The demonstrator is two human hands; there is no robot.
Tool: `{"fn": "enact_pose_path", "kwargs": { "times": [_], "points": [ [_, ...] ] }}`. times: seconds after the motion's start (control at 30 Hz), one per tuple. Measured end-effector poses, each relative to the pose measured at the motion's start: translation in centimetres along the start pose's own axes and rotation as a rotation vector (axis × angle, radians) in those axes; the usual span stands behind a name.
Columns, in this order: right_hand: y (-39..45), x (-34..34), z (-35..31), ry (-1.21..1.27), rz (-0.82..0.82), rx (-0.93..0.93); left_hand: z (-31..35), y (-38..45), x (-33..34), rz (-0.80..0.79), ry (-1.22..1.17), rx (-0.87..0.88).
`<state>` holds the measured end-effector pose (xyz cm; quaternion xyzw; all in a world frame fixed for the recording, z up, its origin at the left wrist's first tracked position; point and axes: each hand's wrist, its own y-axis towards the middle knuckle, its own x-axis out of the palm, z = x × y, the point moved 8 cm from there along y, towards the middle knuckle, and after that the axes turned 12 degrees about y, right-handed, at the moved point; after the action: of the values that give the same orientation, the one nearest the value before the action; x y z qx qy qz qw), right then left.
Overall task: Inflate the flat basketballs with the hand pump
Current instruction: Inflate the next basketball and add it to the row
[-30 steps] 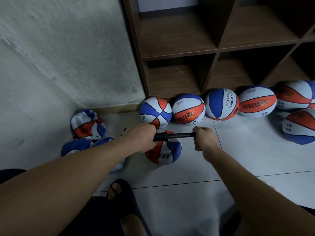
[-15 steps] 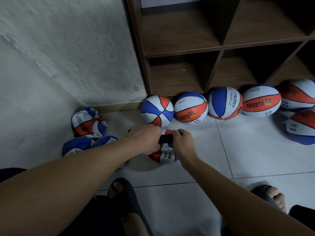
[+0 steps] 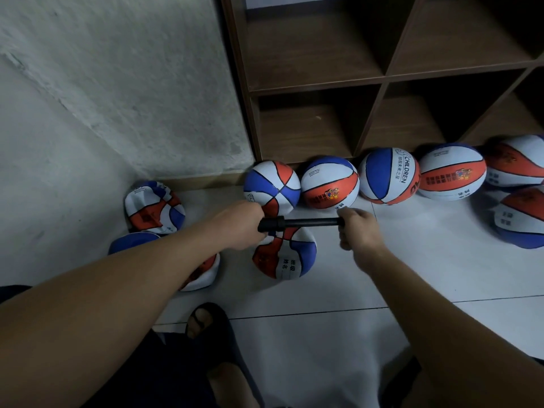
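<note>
Left hand (image 3: 240, 223) is wrapped around the black pump (image 3: 297, 223) body and the right hand (image 3: 357, 231) grips the handle end, rod pulled out, right over a half-flat basketball (image 3: 287, 256) on the tiled floor (image 3: 412, 260). Two crumpled balls (image 3: 154, 209) lie by the wall corner, and round ones (image 3: 329, 182) line the floor's far edge against the wooden shelf (image 3: 382, 81).

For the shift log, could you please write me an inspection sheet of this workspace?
Surface: pale tiled floor.
Job's things: pump with rod drawn out, above a part-flat ball; two flat balls by the wall; round balls along the shelf foot.
Clutter: nothing seen.
Grippers: left hand grips the pump barrel; right hand grips the handle.
Cables: nothing seen.
Surroundings: wooden shelf, concrete wall, sandalled foot.
</note>
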<state>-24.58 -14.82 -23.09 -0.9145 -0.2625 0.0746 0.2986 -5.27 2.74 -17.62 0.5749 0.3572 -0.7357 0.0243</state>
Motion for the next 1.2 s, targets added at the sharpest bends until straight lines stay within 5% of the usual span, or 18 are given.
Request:
{"fn": "enact_pose_path", "kwargs": {
  "times": [0.2,0.6,0.97,1.2],
  "points": [
    [-1.7,1.7,-0.3,-0.05,0.097,-0.132,0.6,-0.2,-0.4,0.022,0.061,0.004],
    [-4.9,7.7,1.6,-0.14,0.014,-0.212,2.9,-0.7,0.0,0.058,0.224,0.048],
    [-2.7,6.9,-0.3,-0.169,-0.175,-0.159,1.4,-0.1,-1.1,0.136,0.156,0.044],
    [0.5,0.4,-1.8,-0.097,-0.025,-0.136,-1.5,0.2,-0.6,0.052,0.074,-0.028]
  ]
}}
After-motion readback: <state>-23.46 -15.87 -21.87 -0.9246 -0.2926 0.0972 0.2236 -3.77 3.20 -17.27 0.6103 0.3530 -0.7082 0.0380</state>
